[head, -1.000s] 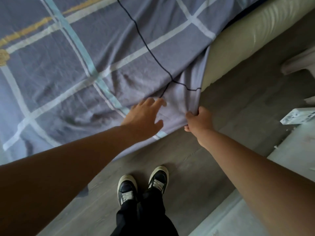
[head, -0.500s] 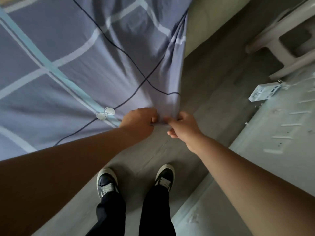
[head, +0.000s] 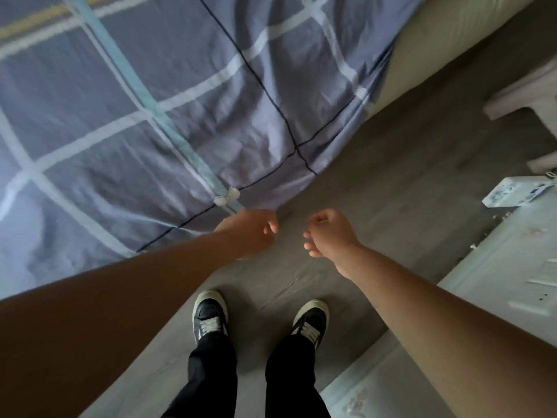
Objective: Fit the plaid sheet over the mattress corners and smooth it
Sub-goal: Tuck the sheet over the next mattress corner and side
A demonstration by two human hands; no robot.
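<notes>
Holding nothing, the right hand (head: 328, 233) is hanging loosely curled. Beside it, the left hand (head: 247, 232) is curling at the sheet (head: 180, 101) edge; I cannot tell its hold.

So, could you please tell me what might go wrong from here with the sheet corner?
The left hand and right hand hold nothing, and the plaid sheet corner hangs loose over the floor, so it may slip off. The mattress side beside it is bare, so that edge may be untucked. Wrinkles near the corner need smoothing.
</notes>
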